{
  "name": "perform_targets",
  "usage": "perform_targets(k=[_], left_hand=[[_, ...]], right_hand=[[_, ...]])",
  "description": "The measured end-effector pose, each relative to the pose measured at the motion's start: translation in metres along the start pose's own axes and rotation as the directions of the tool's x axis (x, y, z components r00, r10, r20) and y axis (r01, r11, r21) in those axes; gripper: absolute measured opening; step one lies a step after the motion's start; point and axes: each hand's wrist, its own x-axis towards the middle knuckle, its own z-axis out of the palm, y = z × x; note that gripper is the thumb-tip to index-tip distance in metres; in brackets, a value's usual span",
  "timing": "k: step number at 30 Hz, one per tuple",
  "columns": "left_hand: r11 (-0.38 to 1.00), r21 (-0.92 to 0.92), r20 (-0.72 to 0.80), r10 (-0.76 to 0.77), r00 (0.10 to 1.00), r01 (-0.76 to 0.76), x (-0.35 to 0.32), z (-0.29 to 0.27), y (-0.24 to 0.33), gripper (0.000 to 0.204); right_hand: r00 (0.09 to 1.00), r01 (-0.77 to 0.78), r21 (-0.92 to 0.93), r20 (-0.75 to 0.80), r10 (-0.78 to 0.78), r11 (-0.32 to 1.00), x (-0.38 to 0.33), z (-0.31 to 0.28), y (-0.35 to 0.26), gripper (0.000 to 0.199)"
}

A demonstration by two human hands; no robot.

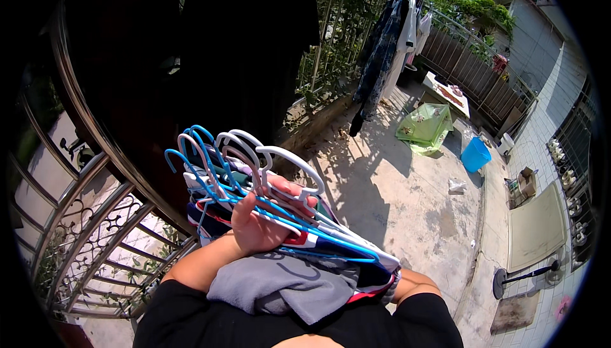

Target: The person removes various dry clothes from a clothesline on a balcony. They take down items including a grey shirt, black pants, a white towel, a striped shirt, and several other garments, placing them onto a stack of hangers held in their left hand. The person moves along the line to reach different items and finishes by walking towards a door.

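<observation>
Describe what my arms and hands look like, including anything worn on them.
Your left sleeve and right sleeve are short black fabric with no visible markings. The left forearm and right forearm are bare where they show. Your left hand wears no glove, and no ring shows. Your right hand is hidden, so I cannot describe it.
</observation>
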Motion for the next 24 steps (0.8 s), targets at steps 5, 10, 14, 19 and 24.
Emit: perform_targets(k=[5,10,14,19,24], left_hand=[[0.991,0.064,-0.079,0.120,0.990,-0.115,-0.018,0.000,0.027,0.045],[0.967,0.107,-0.046,0.238,0.970,-0.232,-0.044,0.008,0.062,0.048],[0.949,0.182,-0.091,0.276,0.957,-0.256,-0.060,0.016,0.082,0.049],[0.927,0.274,-0.099,0.293,0.951,-0.257,-0.073,0.015,0.089,0.055],[0.945,0.264,-0.161,0.241,0.957,-0.193,-0.062,0.028,0.088,0.057]], right_hand=[[0.928,-0.269,0.132,0.300,0.220,0.954,0.008,0.025,-0.004,0.053],[0.591,-0.684,0.113,0.665,0.457,0.721,0.019,0.040,-0.015,0.050],[0.284,-0.858,-0.024,0.811,0.512,0.514,0.027,0.048,-0.023,0.048],[0.210,-0.805,-0.217,0.766,0.607,0.552,0.040,0.045,-0.050,0.046],[0.517,0.158,-0.650,0.696,0.499,0.743,0.026,0.018,-0.107,0.027]])
